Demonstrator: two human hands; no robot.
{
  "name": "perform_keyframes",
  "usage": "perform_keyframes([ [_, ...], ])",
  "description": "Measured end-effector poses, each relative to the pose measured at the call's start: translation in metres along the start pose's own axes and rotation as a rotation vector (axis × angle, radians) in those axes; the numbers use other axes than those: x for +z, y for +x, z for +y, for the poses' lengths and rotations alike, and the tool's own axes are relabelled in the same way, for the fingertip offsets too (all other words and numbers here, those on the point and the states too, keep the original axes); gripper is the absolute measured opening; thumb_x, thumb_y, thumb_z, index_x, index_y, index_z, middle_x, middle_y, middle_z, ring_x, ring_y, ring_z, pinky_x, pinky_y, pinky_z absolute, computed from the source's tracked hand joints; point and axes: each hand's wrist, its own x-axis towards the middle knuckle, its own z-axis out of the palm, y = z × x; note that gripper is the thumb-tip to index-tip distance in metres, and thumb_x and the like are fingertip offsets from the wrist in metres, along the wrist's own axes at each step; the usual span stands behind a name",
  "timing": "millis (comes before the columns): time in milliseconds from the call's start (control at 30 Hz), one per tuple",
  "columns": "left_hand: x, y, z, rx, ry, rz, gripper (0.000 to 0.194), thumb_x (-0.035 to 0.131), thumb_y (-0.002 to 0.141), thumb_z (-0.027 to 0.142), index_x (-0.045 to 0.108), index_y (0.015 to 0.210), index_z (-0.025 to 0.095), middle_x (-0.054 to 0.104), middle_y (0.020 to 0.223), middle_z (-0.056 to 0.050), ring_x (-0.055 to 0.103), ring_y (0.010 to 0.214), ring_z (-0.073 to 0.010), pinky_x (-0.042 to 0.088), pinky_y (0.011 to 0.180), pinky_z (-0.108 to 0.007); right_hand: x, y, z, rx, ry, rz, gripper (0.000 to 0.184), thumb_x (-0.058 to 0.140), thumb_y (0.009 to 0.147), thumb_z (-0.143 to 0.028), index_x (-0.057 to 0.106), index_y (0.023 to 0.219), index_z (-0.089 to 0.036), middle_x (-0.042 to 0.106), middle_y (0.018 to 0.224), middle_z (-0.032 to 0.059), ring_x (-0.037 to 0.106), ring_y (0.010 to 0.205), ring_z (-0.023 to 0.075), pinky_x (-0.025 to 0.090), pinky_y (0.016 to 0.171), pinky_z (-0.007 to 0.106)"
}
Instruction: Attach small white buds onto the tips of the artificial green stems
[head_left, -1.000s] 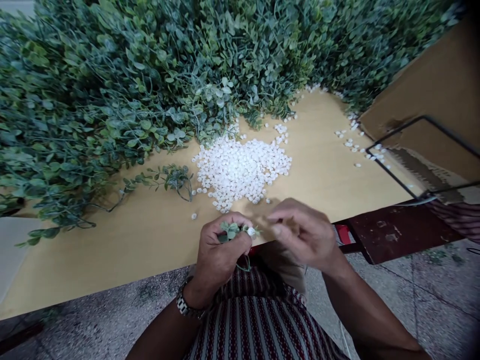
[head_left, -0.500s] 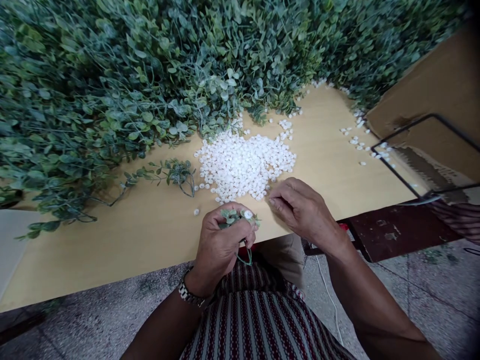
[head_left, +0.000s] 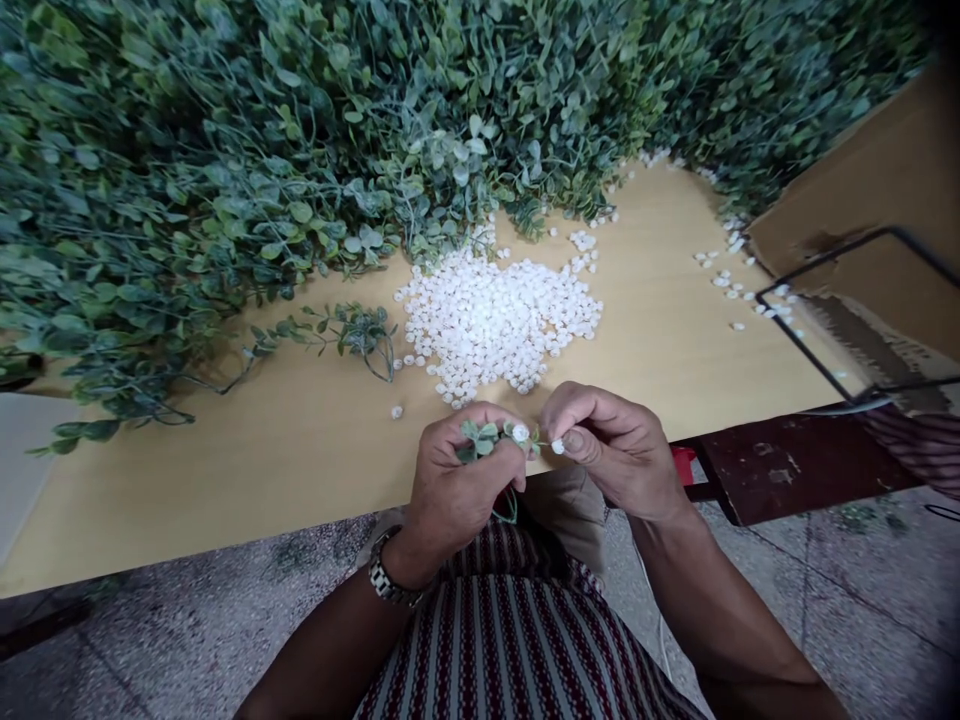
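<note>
Closed around a sprig of artificial greenery (head_left: 480, 436) is my left hand (head_left: 463, 480); a loop of its green stem hangs below the fingers. One small white flower (head_left: 520, 433) sits on the sprig beside the thumb. My right hand (head_left: 615, 445) pinches a second small white piece (head_left: 557, 447) between thumb and forefinger, close to the tip of the sprig. Whether that piece touches the stem I cannot tell. Just beyond both hands lies a heap of small white pieces (head_left: 491, 320) on the table (head_left: 300, 470).
A thick mass of artificial foliage (head_left: 300, 130) covers the back of the table. One loose sprig (head_left: 364, 330) lies left of the heap. At right stand a cardboard box (head_left: 877, 200) and a black wire frame (head_left: 817, 255), with scattered white pieces nearby. A dark red bench (head_left: 795, 465) is below.
My right hand has come from the near edge of the heap to the sprig, now with a white piece showing in its fingertips. My left hand still grips the sprig, slightly farther right.
</note>
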Motion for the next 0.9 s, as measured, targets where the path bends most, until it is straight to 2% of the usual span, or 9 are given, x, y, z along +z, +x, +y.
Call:
perform_keyframes([
  [300, 0.0001, 0.0, -0.0017, 0.017, 0.009, -0.016, 0.005, 0.058, 0.065, 0.012, 0.061, 0.064, 0.016, 0.056, 0.049, 0.003, 0.049, 0.043, -0.0091, 0.041, 0.045, -0.023, 0.0015, -0.0029, 0.0036, 0.033, 0.005, 0.011, 0.007, 0.061, 0.084, -0.023, 0.063, 0.079, -0.02, 0.056, 0.068, 0.0, 0.052, 0.065, 0.0129, 0.041, 0.058, 0.026],
  [533, -0.0009, 0.0004, -0.0042, 0.074, 0.051, -0.032, 0.009, 0.055, 0.067, 0.009, 0.061, 0.065, 0.016, 0.056, 0.052, 0.003, 0.051, 0.045, -0.0097, 0.042, 0.047, -0.023, 0.0023, -0.0022, 0.004, -0.022, -0.049, 0.025, 0.007, 0.059, 0.084, -0.022, 0.063, 0.079, -0.02, 0.057, 0.069, 0.0006, 0.053, 0.065, 0.0135, 0.044, 0.059, 0.027],
  [900, 0.0013, -0.0011, -0.0027, 0.125, 0.165, 0.017, 0.011, 0.052, 0.067, 0.008, 0.058, 0.064, 0.016, 0.056, 0.05, 0.003, 0.05, 0.045, -0.0104, 0.041, 0.047, -0.024, 0.0029, -0.0065, 0.0069, -0.095, -0.122, 0.047, 0.007, 0.056, 0.085, -0.017, 0.062, 0.083, -0.021, 0.058, 0.072, 0.0011, 0.054, 0.068, 0.0141, 0.044, 0.06, 0.028],
])
